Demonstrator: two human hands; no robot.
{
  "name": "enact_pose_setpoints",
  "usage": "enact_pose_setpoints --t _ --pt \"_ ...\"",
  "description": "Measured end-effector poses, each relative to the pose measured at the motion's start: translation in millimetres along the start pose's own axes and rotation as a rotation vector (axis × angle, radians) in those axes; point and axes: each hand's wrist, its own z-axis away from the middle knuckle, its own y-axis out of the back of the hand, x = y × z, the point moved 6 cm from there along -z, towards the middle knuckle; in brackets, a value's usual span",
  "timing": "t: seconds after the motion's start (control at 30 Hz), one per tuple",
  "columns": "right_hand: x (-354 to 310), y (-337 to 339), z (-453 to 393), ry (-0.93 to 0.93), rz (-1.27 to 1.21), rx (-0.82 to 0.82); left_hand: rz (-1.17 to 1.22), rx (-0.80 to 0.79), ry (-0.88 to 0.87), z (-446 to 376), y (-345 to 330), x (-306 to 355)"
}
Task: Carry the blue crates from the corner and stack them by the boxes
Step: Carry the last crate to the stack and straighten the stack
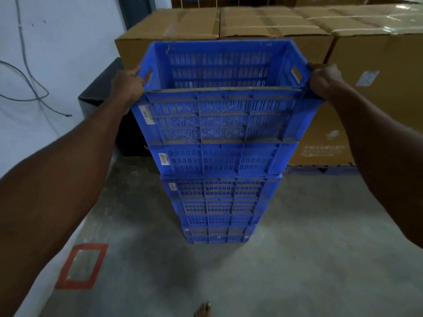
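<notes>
Gripping top blue crate at both end rims, left hand and right hand, I see it atop the crate stack, frame centre, before cardboard boxes.

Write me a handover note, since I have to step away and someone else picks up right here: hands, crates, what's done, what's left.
Left hand grips the left end of the top blue crate; right hand grips its right end.
That crate sits on or just above the stack of blue crates, which stands on the concrete floor in front of the cardboard boxes.
Done: several crates stacked by the boxes.
Left: confirm the top crate is seated and release. The corner is out of view, so remaining crates cannot be told.
</notes>
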Motion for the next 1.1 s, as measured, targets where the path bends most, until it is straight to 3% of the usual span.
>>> enact_pose_setpoints --t 0.27,0.4,0.57,0.8,1.1 --pt "-8.1 -9.6 4.4 -0.001 0.121 0.048 -0.042 0.043 0.030 -15.2 8.0 -6.6" --pt "-4.4 5.9 -5.8 -0.053 0.053 0.057 -0.039 0.003 -0.012 -9.5 -11.3 10.2" --pt "-5.6 -15.6 14.1 0.008 0.075 0.045 -0.094 0.034 0.066 -23.5 14.9 -12.6" --pt "-2.0 1.1 7.2 -0.049 0.036 0.044 0.022 -0.038 0.031 -17.8 0.8 6.7" --pt "-12.2 5.1 12.6 -0.008 0.060 -0.014 -0.015 -0.003 0.025 4.8 -0.6 8.8"
